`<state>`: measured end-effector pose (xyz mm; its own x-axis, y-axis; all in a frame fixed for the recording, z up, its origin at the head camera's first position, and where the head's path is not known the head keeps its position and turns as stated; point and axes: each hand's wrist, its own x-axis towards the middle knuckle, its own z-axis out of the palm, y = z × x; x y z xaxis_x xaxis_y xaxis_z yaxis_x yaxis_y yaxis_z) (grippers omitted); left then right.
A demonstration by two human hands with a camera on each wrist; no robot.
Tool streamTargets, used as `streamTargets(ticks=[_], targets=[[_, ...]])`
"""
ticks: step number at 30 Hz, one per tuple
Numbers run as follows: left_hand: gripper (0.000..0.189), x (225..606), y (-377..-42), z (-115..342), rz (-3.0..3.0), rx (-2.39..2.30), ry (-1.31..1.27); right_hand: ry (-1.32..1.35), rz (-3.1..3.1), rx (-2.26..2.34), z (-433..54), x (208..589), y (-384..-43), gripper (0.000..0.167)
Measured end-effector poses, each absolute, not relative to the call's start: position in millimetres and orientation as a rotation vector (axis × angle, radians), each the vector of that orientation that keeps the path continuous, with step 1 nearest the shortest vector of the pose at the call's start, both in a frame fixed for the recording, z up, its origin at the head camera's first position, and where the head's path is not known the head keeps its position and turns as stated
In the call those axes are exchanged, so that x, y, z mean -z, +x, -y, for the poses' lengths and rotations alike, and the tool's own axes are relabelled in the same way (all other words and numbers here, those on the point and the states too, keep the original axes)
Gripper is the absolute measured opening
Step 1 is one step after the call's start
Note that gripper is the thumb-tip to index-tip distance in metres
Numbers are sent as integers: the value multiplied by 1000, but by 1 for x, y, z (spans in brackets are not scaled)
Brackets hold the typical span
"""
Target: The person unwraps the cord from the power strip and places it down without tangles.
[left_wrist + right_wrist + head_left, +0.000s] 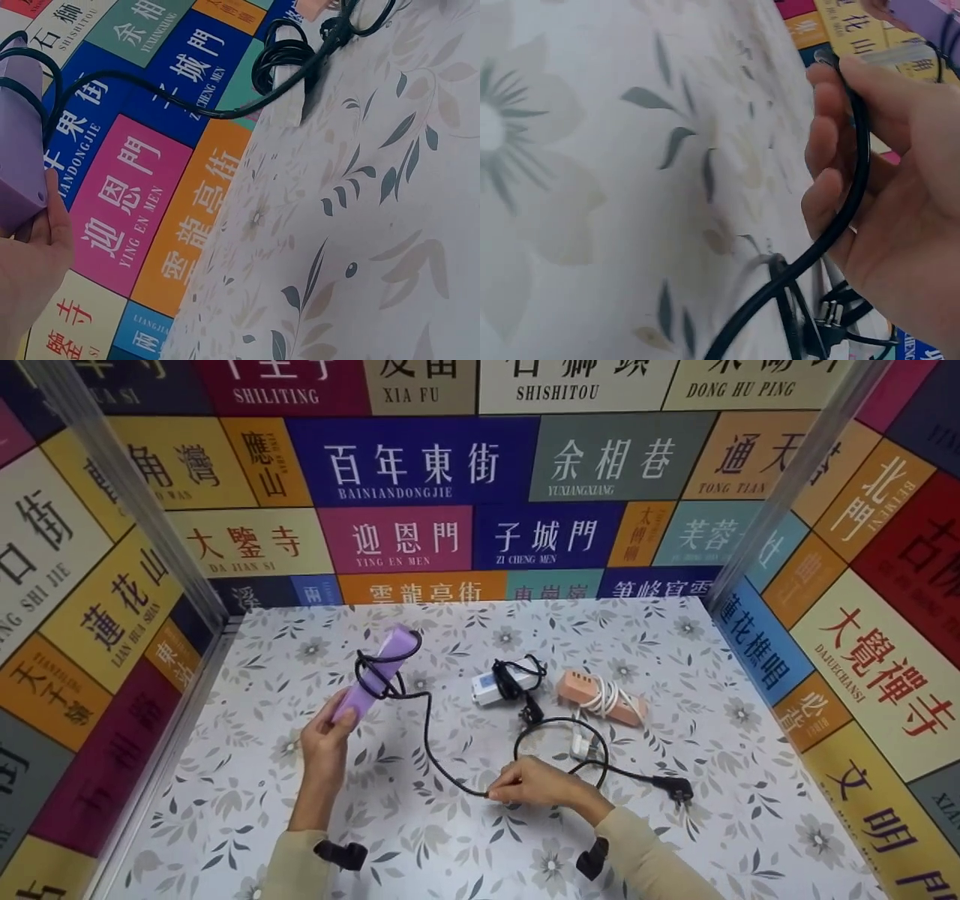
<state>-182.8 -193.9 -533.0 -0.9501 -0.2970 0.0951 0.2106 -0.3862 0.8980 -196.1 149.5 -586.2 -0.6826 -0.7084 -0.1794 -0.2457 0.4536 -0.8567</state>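
My left hand (327,735) grips the lower end of a purple power strip (388,656), held up at a slant. Its black cord (429,735) is looped round the strip's body and runs down to my right hand (536,781). There the thumb and fingers pinch the cord, as the right wrist view shows along the palm. Past that hand the cord makes a loose loop on the table and ends in a black plug (676,789) at the right. The purple strip (21,139) fills the left edge of the left wrist view.
A white power strip (491,687) wrapped in black cord lies mid-table with its plug (531,709). Beside it sits an orange power strip (559,686) wound with white cord, its white plug (581,746) inside the black loop. Sign-printed walls (412,461) enclose the floral table (285,787).
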Motion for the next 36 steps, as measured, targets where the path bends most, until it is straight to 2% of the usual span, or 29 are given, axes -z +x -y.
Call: streamTargets(ticks=[8, 17, 21, 29, 34, 36], targets=[[43, 535, -180, 196, 1548, 2377, 93, -939, -2361, 1014, -147, 604, -190, 22], [39, 535, -180, 195, 1495, 2439, 33, -900, -2442, 1067, -142, 587, -195, 48], [38, 535, -181, 193, 1503, 2433, 23, -895, -2473, 1091, -136, 581, -197, 52], [40, 536, -180, 194, 1517, 2418, 50, -1052, -2484, 969, -115, 588, -194, 41], [41, 536, -180, 195, 1516, 2420, 32, -1031, -2515, 957, -109, 595, -195, 25], [41, 536, -179, 195, 1518, 2419, 31, -999, -2491, 1042, -108, 595, -198, 24]])
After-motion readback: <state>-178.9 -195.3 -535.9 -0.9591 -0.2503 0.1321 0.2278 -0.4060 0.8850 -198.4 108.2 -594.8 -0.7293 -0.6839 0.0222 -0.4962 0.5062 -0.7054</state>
